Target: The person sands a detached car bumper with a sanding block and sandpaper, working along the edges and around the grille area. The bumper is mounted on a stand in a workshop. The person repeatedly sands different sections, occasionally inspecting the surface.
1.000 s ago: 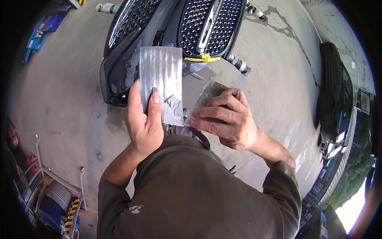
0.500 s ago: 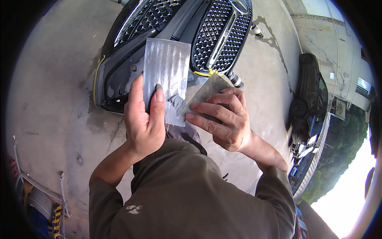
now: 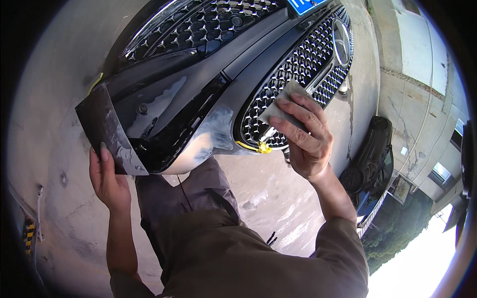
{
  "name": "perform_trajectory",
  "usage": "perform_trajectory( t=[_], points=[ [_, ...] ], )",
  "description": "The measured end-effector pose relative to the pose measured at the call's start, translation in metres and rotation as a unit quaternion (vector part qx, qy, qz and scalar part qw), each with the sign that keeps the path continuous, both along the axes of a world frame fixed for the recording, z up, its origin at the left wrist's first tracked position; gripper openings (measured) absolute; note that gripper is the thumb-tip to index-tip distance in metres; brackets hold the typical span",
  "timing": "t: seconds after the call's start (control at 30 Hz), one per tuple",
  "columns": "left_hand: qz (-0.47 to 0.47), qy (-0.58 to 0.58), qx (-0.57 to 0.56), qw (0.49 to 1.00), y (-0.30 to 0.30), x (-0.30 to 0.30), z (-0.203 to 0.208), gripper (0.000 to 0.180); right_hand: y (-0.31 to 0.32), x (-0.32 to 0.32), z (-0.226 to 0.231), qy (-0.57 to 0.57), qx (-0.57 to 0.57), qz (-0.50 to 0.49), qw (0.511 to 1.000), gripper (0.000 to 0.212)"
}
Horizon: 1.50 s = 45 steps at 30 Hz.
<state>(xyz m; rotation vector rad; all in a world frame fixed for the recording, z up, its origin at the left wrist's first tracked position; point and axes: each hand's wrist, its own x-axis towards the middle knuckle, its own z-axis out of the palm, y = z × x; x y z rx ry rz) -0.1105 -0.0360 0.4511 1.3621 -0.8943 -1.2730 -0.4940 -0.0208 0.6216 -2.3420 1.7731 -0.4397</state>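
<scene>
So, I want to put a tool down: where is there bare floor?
Bare concrete floor shows left of the grey plate and left hand, and between the trousers and the right forearm. It is crowded at the corner of the bumper, which the plate overlaps in view, and at the grille, where the right hand holds a scraper in front.

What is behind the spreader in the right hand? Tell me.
Behind the spreader, the black grille with silver studs shows around its edges. Whatever lies directly behind the spreader and the right hand's fingers is covered.
</scene>
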Motion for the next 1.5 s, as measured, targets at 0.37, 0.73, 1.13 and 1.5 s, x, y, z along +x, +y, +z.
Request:
perform_trajectory(
  t=[0.37,0.73,1.13,1.5],
  points=[
    [-0.112,0.035,-0.009,0.993,0.011,-0.039,-0.062,0.053,-0.038,-0.036,-0.066,0.044,-0.017,0.069,0.997,0.053],
    [-0.266,0.06,0.025,0.962,0.014,-0.079,-0.049,0.049,-0.084,-0.031,-0.138,0.069,-0.107,0.096,0.987,0.062],
    [-0.303,0.141,0.119,0.935,0.029,-0.092,-0.046,0.055,-0.099,-0.034,-0.159,0.051,-0.13,0.076,0.987,0.063],
    [-0.305,0.128,0.121,0.936,0.035,-0.092,-0.049,0.053,-0.093,-0.035,-0.156,0.06,-0.141,0.076,0.985,0.057]
  ],
)
